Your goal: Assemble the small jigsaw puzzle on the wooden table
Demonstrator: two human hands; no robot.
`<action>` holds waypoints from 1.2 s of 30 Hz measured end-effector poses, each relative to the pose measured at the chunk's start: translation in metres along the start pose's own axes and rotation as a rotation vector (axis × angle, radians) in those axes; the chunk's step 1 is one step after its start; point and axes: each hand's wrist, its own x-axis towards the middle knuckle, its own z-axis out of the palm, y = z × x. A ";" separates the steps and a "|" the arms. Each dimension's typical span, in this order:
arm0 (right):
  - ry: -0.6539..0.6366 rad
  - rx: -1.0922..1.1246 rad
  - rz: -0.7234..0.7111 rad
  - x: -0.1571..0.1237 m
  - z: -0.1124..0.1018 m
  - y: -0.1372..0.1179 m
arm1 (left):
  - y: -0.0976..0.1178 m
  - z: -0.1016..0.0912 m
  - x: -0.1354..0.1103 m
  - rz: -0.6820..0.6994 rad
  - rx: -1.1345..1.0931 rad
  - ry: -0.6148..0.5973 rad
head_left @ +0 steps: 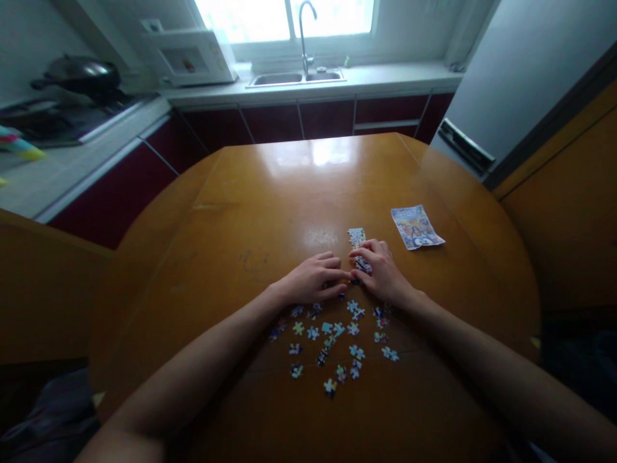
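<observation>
The right hand (383, 270) is arching over the near part of the puzzle strip (357, 236), thumb and fingers spread partway around it; whether they are gripping it, one cannot tell. The left hand (315, 278) is reaching in from the other side, fingers half bent, its fingertips nearing the right thumb; whether it is pinching anything is hidden. The strip's far end is showing beyond the right fingers. Loose pieces (353, 328) are lying scattered nearer the body, between the forearms, hemming in that side. A printed sheet (415, 226) is lying right of the strip, well inside the rounded edge. Beyond, the table (270, 206) is stretching widely leftward and forward to its straight far edge.
</observation>
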 end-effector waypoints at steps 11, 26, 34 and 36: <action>0.006 0.038 -0.101 -0.007 -0.020 0.007 | 0.002 -0.001 0.001 -0.017 0.027 -0.018; -0.118 -0.029 -0.131 -0.011 -0.017 -0.001 | 0.003 -0.002 0.001 -0.025 0.031 -0.015; 0.021 0.047 -0.062 -0.008 -0.018 0.000 | 0.005 -0.002 0.001 -0.029 0.021 0.015; 0.023 0.037 -0.065 -0.008 -0.018 0.001 | 0.005 -0.003 0.001 -0.046 -0.013 0.021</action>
